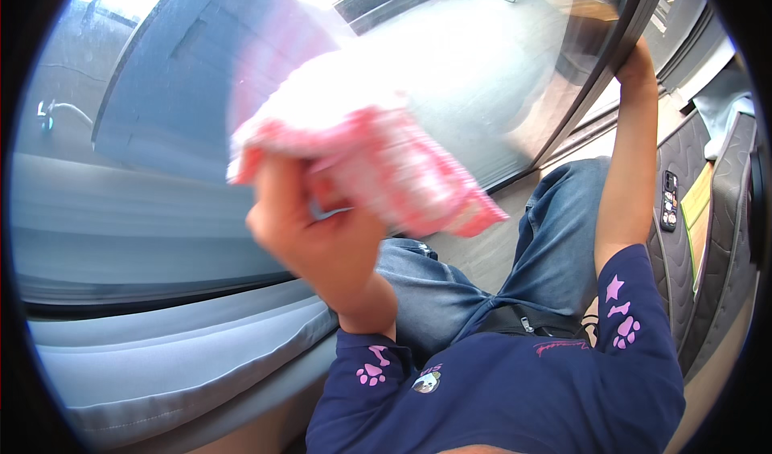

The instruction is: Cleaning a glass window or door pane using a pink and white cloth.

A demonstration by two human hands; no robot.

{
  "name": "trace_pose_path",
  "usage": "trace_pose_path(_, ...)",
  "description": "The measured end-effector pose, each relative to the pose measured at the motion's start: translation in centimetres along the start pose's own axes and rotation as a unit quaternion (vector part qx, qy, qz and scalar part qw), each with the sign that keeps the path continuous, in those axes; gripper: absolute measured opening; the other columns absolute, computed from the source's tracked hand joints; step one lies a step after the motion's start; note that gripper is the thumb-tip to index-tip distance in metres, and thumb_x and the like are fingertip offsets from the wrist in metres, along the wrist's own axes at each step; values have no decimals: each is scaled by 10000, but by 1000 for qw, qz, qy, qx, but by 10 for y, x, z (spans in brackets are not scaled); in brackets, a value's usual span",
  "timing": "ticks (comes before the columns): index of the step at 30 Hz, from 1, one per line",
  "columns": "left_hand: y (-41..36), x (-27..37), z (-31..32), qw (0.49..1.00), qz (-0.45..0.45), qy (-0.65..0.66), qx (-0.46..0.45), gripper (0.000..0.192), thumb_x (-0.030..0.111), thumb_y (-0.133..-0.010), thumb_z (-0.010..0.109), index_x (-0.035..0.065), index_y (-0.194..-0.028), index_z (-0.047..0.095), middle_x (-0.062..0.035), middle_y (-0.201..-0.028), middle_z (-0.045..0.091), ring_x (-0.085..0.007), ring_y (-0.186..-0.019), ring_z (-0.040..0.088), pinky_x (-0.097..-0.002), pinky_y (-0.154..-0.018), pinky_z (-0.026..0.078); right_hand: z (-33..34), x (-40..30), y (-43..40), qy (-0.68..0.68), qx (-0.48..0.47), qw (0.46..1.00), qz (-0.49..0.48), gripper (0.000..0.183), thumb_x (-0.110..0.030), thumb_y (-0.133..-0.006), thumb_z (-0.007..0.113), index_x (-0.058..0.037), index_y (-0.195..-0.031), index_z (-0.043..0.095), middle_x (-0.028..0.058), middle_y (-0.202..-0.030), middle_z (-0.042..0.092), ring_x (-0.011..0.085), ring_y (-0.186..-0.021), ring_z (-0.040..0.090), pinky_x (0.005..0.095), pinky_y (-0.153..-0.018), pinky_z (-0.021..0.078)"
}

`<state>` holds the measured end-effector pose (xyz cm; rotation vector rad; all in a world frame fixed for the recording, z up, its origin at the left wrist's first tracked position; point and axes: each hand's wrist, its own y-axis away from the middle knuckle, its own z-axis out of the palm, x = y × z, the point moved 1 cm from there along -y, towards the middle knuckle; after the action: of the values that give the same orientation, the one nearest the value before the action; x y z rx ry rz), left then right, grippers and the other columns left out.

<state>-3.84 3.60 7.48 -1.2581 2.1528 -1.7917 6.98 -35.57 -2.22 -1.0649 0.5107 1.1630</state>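
A pink-and-white cloth (416,176), blurred and partly washed out by light, is bunched in my left hand (319,225). It is raised in front of a large glass pane (482,86), where a pale pink reflection shows; whether the cloth touches the glass is not clear. My right arm stretches forward to the dark frame (594,86) at the pane's right edge. There my right hand (637,62) bends round behind the frame, and its fingers are hidden.
Grey-blue curtain fabric (181,357) hangs along the left. A dark quilted mattress-like pad (669,140) stands at the right, with a phone in a decorated case (669,200) on it. Light-coloured cloth (724,110) drapes over its far end. Door tracks (585,134) run beyond my knees.
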Motion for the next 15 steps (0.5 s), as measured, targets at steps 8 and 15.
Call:
trace_pose_path(8,-6,-38,-61,942,-19,103,318,331,122,-729,465,-3,-1031,415,-123,-923,493,-180,-792,513,-280,-714,430,-3,1,-4,24,30,999,-14,280,-206,-706,471,16,-873,499,81,-789,546,171,-717,531,270,-652,434)
trace_pose_path(15,-1,11,10,992,16,84,89,365,86,-595,563,-49,-927,490,-70,-836,510,-161,-741,482,-275,-694,383,-11,5,-2,-2,40,999,-22,304,-216,-713,460,20,-901,493,88,-822,546,177,-745,532,275,-673,434)
